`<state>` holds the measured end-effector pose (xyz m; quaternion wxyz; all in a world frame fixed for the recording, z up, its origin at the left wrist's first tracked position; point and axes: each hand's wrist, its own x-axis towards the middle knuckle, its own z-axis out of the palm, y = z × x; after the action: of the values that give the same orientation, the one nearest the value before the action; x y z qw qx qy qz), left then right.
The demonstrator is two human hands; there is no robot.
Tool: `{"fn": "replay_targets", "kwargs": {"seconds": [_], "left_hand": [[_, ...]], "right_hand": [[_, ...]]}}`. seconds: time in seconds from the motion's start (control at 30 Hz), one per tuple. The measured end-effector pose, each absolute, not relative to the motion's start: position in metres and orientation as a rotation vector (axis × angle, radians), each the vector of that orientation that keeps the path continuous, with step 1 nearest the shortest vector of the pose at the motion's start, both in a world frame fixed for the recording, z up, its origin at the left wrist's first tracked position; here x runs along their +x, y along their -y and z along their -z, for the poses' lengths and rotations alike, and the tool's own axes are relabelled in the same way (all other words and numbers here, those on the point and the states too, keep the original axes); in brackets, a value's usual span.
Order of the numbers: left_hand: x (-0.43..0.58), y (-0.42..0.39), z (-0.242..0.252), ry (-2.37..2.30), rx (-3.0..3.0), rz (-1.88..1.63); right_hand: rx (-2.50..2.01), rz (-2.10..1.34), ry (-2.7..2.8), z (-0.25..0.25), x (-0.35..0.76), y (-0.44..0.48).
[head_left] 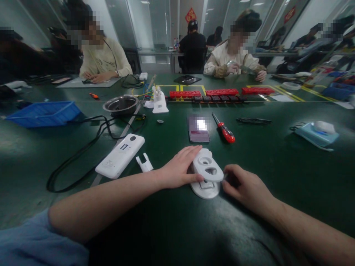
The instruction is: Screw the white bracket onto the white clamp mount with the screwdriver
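Note:
A white plastic device point(208, 170) with an oval top, a round hole and a half-round opening stands over a wide round base on the green table. My left hand point(180, 168) is closed around its left side, thumb near the front and fingers at the back. Close to the device's right edge is my right hand point(245, 186), its thumb and forefinger curled together in a pinch. Something small and unclear shows at those fingertips. Behind the device lie a phone point(199, 129) and a red-handled screwdriver point(226, 132).
Left of my forearm lie a white power bank point(120, 156), a forked white bracket point(144, 162) and a looped black cable point(66, 159). Farther back are a metal bowl point(120, 105), a blue bin point(44, 113) and red trays point(222, 92). Two people sit opposite.

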<state>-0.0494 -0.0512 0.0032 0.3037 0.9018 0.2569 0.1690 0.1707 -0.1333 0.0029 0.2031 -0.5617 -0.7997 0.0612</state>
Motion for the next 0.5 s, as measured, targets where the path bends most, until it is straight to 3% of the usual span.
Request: {"fn": "replay_targets", "kwargs": {"seconds": [0.23, 0.5], "left_hand": [[-0.049, 0.051, -0.005, -0.691, 2.364, -0.425], [-0.049, 0.049, -0.005, -0.678, 2.331, -0.406]], "right_hand": [[-2.008, -0.46, 1.939, -0.011, 0.201, 0.083], [-2.022, -1.202, 1.262, -0.022, 0.213, 0.063]]}}
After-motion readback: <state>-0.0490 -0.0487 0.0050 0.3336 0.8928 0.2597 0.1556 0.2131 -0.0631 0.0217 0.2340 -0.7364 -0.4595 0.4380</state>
